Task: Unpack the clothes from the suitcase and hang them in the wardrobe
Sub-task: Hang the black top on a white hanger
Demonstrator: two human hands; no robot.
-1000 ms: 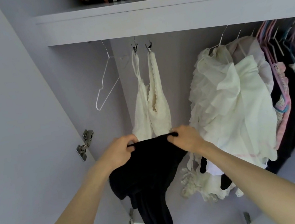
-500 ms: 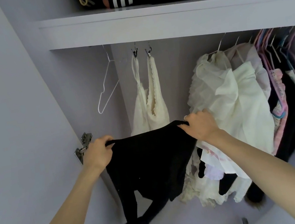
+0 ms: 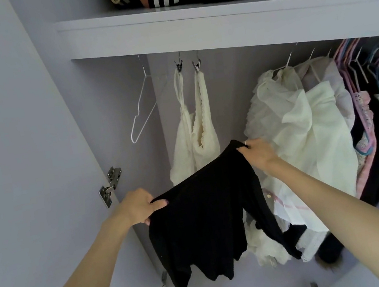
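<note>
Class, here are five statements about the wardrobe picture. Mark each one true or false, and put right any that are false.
1. Both hands hold the black garment. True: the left hand and the right hand each grip its top edge.
2. The white wire hanger carries a shirt. False: it hangs bare.
3. Two cream pieces hang from metal clips. True.
4. The shelf above the rail is bare. False: folded clothes lie on it.
5. The black garment is already on a hanger. False: it is only in the hands.
</note>
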